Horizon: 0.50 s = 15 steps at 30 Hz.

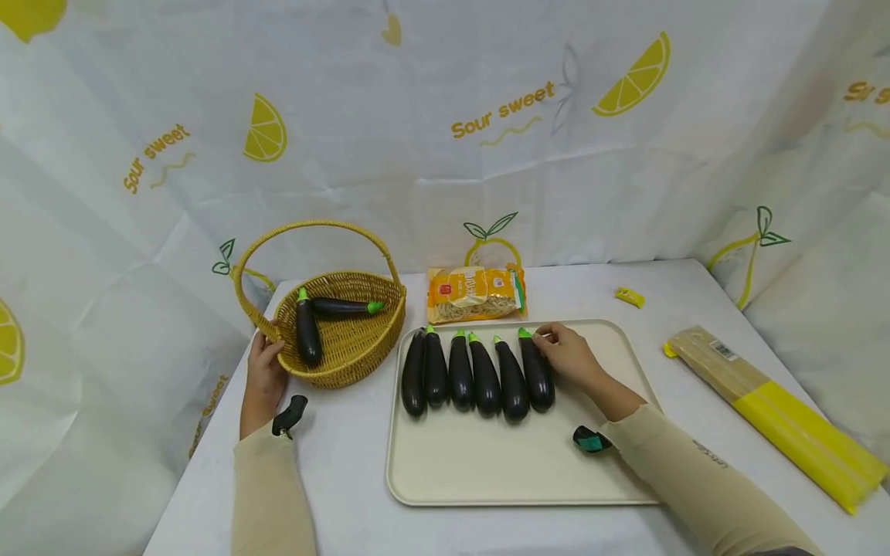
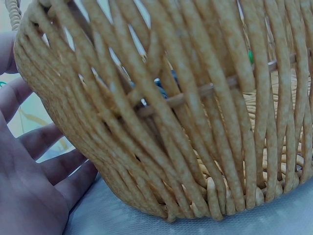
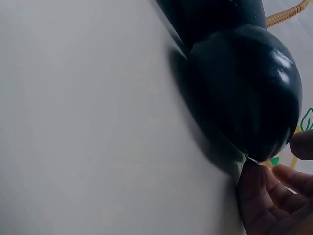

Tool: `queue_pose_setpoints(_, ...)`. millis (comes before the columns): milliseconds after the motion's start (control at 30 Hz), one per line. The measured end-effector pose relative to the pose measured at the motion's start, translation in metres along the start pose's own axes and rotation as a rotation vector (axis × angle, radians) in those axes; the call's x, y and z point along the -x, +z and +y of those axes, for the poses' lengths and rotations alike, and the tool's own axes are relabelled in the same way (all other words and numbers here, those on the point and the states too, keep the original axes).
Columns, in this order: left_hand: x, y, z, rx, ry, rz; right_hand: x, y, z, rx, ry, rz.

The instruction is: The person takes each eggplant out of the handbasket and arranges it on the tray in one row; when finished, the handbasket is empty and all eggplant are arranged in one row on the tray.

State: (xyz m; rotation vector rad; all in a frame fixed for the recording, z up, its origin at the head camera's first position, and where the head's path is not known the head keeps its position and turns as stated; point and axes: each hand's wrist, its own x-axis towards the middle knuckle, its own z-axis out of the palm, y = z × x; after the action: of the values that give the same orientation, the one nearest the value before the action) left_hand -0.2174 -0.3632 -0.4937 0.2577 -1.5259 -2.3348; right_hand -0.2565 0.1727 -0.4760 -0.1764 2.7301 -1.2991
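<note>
My left hand (image 1: 266,371) holds the left side of the wicker basket (image 1: 365,351) near the handle's base. Its fingers (image 2: 46,142) lie along the outside of the woven wall. Two eggplants (image 1: 308,336) with green stems lie in the basket. Several more eggplants (image 1: 485,378) lie side by side on the beige tray (image 1: 480,471), stems to the back. My right hand (image 1: 573,357) has its thumb and fingers around the stem end of the rightmost eggplant (image 1: 537,378). In the right wrist view that eggplant's rounded body (image 3: 244,93) hides part of the grip.
An orange food packet (image 1: 476,295) lies behind the tray. A small yellow wrapped item (image 1: 629,296) is at the back right. Along the right side lies a long yellow and clear package (image 1: 779,417). A printed white cloth (image 1: 389,177) hangs behind the table.
</note>
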Motion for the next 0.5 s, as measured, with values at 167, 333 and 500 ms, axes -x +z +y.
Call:
queue_pose_setpoints(167, 0.000, -0.001, -0.001, 0.020, 0.003, 0.002, 0.000, -0.004, -0.001, -0.006, -0.016, -0.006)
queue_pose_setpoints(333, -0.001, -0.001, -0.001, 0.024, -0.002, -0.002, -0.008, -0.014, -0.018, -0.016, -0.064, 0.037)
queue_pose_setpoints(500, -0.001, -0.001, 0.000, 0.024, -0.009, 0.001, -0.027, 0.000, -0.070, -0.058, -0.171, 0.009)
